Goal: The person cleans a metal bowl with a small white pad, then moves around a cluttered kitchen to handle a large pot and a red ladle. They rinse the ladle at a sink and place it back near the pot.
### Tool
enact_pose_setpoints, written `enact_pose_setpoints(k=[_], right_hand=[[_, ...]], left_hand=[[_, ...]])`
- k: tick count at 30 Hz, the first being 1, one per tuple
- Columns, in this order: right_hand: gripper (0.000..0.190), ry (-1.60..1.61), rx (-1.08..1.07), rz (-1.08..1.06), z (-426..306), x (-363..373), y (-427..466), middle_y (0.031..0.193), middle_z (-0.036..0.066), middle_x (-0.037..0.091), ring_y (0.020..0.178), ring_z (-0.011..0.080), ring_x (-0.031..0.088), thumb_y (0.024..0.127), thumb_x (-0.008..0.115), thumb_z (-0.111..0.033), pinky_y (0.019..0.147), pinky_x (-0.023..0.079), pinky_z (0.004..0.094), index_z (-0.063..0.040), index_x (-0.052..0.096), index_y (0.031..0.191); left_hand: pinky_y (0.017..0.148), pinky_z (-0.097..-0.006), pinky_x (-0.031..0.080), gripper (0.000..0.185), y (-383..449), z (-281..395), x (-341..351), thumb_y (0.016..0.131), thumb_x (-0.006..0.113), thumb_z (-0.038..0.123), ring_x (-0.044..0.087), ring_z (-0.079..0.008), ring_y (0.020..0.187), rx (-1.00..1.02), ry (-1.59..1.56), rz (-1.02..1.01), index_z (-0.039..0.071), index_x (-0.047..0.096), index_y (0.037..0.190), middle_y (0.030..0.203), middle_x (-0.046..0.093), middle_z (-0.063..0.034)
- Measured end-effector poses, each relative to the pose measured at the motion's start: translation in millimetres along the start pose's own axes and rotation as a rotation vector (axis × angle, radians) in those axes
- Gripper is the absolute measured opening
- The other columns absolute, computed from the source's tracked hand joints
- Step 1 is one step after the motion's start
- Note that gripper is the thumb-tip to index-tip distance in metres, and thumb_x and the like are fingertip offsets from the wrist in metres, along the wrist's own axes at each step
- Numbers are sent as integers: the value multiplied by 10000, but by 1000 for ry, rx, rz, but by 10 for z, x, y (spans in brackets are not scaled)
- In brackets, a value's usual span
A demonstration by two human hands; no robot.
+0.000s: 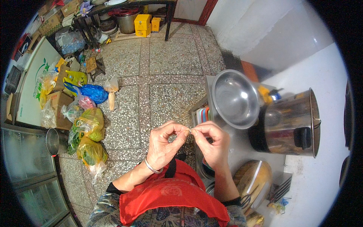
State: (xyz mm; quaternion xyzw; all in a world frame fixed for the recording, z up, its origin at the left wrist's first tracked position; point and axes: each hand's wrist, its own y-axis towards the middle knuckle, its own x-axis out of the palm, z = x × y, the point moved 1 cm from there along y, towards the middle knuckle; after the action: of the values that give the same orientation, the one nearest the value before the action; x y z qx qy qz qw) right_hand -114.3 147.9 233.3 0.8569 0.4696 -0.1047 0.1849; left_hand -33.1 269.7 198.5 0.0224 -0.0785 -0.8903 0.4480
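Note:
My left hand point(167, 143), with a metal bangle at the wrist, is raised in front of a red apron point(170, 193). Its thumb and forefinger are pinched on a tiny pale thing point(190, 130), too small to name. My right hand point(211, 142) pinches at the same spot, so the fingertips of both hands nearly touch. Right of the hands, a steel basin point(236, 99) rests tilted on a metal counter point(241, 159). A tall steel pot point(289, 124) stands beyond it. A round wooden chopping board point(255, 176) lies nearer to me, with black-handled scissors point(245, 201) at its edge.
Plastic bags of vegetables point(92, 150), a blue bag point(95, 93) and cardboard boxes point(61, 107) lie on the speckled floor at left, beside a glass-door cabinet point(31, 159). Further off stand a small wooden stool point(92, 65), yellow boxes point(142, 25) and a table point(167, 20).

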Motion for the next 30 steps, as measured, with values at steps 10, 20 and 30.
enact_pose_setpoints(k=[10, 20, 30], right_hand=[[37, -15, -18, 22, 0, 40, 18, 783, 59, 623, 677, 74, 564, 778, 621, 53, 591, 444, 201, 25, 619, 802], [50, 172, 140, 8, 95, 70, 8, 808, 37, 606, 695, 58, 539, 811, 583, 68, 611, 423, 189, 28, 612, 819], [46, 303, 259, -19, 144, 39, 26, 810, 56, 619, 709, 90, 566, 838, 567, 22, 643, 460, 212, 19, 612, 834]], left_hand=[[620, -251, 477, 49, 17, 4, -17, 762, 650, 21, 598, -123, 673, 47, 86, 13, 0, 637, 805, 738, 631, -65], [674, -206, 462, 50, 7, -76, -9, 826, 622, 11, 557, -53, 735, -214, -295, -31, -11, 639, 868, 798, 627, -9], [659, -182, 444, 68, 39, -127, 8, 851, 596, 7, 543, -39, 724, -267, -434, -68, -11, 631, 907, 811, 634, -10]])
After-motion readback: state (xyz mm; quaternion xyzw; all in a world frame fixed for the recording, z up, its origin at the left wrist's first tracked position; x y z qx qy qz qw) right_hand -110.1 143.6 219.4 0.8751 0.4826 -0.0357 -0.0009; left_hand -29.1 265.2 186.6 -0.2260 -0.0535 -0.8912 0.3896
